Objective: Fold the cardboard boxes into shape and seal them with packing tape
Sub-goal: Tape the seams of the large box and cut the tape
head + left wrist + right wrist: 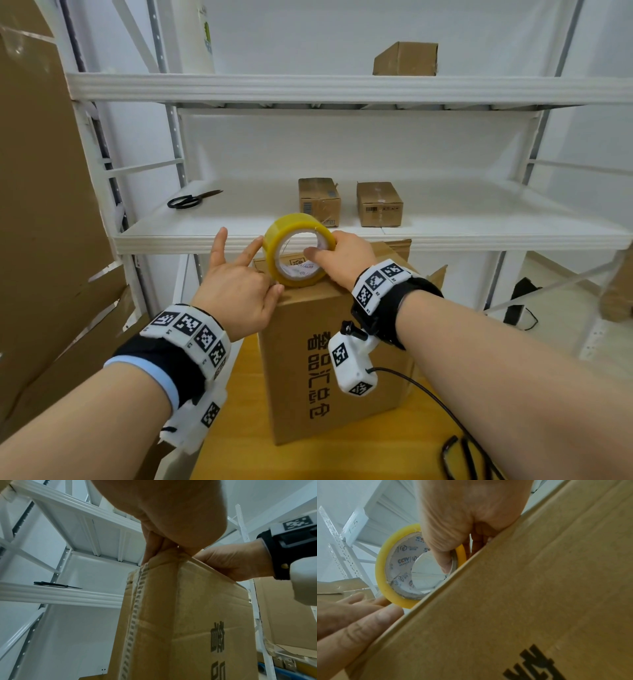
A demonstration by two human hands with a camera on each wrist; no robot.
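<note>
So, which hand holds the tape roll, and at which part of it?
The right hand holds the yellow tape roll by its ring wall: thumb inside the core, fingers outside. The left hand only touches the roll's outer side.

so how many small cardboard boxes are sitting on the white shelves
3. Two sit side by side on the middle shelf, left and right; one is on the upper shelf. Others may sit out of view.

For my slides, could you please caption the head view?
Right hand grips yellow tape roll atop cardboard box; left hand steadies it.
</note>
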